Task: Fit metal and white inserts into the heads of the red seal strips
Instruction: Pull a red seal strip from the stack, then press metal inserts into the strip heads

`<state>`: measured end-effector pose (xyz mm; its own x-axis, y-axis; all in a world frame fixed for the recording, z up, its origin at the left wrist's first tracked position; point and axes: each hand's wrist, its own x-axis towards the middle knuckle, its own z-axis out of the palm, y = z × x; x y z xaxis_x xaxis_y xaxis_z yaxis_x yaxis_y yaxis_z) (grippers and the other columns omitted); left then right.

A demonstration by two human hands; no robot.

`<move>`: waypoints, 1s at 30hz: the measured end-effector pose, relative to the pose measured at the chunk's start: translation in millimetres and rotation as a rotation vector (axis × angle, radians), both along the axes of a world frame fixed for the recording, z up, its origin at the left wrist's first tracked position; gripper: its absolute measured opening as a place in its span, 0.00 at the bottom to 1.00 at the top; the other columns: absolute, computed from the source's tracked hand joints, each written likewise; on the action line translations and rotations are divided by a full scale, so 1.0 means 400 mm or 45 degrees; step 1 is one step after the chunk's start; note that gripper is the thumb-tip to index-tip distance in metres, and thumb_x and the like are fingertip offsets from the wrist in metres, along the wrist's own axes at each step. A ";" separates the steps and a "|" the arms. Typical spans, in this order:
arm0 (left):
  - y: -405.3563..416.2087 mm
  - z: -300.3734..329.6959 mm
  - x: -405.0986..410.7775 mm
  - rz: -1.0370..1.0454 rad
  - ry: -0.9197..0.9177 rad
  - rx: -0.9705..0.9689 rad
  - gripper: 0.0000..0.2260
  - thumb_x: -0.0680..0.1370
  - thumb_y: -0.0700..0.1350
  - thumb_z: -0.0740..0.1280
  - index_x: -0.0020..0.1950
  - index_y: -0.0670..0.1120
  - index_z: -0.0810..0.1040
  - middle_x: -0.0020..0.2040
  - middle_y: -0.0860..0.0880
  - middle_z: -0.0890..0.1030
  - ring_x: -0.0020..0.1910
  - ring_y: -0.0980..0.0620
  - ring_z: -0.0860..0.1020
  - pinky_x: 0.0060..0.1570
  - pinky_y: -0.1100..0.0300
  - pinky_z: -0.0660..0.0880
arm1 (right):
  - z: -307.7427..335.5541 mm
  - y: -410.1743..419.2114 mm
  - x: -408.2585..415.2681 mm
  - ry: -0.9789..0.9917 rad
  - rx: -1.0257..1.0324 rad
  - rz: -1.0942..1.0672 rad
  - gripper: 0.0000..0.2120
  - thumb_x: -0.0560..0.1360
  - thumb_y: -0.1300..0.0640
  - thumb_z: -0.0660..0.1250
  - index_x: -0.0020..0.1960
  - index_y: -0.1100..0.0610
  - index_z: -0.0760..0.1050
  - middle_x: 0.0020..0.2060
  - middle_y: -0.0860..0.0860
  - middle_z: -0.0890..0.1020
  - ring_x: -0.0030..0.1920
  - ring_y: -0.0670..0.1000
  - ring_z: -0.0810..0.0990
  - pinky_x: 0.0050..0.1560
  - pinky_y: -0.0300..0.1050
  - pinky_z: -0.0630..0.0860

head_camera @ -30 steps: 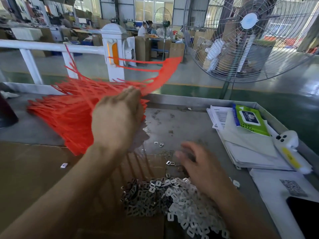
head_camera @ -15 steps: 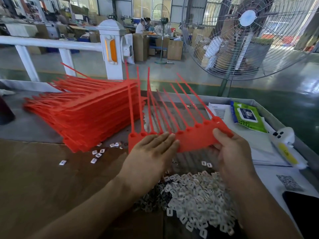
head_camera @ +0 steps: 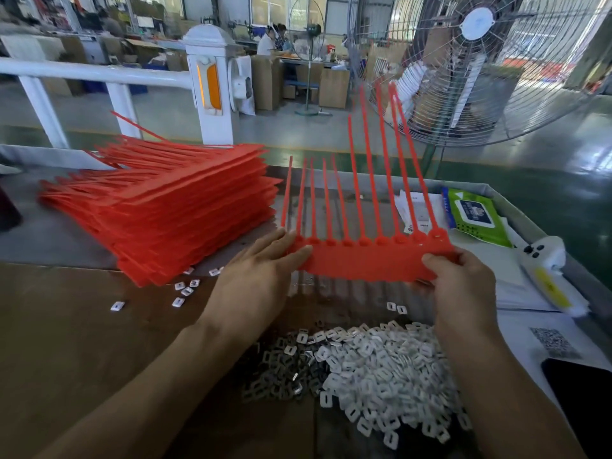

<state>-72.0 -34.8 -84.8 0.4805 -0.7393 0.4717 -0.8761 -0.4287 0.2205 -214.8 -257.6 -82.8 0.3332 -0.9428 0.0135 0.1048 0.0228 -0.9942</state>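
Both hands, left hand (head_camera: 261, 273) flat and right hand (head_camera: 460, 276) pinching, hold one red strip sheet (head_camera: 367, 263); no inserts (head_camera: 381, 369) seem fitted yet.

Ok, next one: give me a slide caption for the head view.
Both hands, left hand and right hand, hold a red seal strip sheet above the pile of inserts.

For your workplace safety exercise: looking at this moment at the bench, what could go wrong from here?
1. The comb of red seal strips is held only at its ends, by the left hand and right hand; its long tails could sag or catch the stack of strips.
2. Lowering it could scatter the heap of inserts below.
3. A few loose inserts already lie apart and may get lost.
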 end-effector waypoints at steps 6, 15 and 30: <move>0.035 0.008 0.007 -0.042 -0.062 0.096 0.18 0.79 0.43 0.68 0.68 0.55 0.80 0.68 0.53 0.79 0.68 0.49 0.75 0.61 0.52 0.77 | -0.013 -0.006 -0.010 0.648 -0.381 0.127 0.13 0.77 0.59 0.69 0.60 0.53 0.83 0.45 0.47 0.85 0.47 0.52 0.83 0.53 0.52 0.80; 0.062 0.043 0.087 -0.150 0.162 0.524 0.22 0.74 0.54 0.74 0.67 0.56 0.77 0.66 0.57 0.78 0.66 0.55 0.74 0.67 0.54 0.71 | -0.002 -0.008 -0.029 1.130 -0.603 0.281 0.09 0.78 0.54 0.68 0.54 0.52 0.86 0.45 0.51 0.86 0.48 0.55 0.82 0.51 0.50 0.79; 0.096 -0.007 0.080 -0.103 0.284 0.234 0.18 0.78 0.50 0.72 0.68 0.56 0.79 0.64 0.59 0.76 0.66 0.59 0.70 0.67 0.63 0.65 | 0.046 0.017 -0.062 1.370 -0.693 0.400 0.08 0.74 0.47 0.74 0.43 0.51 0.85 0.39 0.48 0.85 0.43 0.51 0.83 0.52 0.54 0.80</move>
<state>-40.0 3.7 -87.8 0.4935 -0.8426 0.2154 -0.8476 -0.4104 0.3364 -239.7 -250.8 -64.6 0.6268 -0.7780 -0.0422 -0.7034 -0.5418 -0.4601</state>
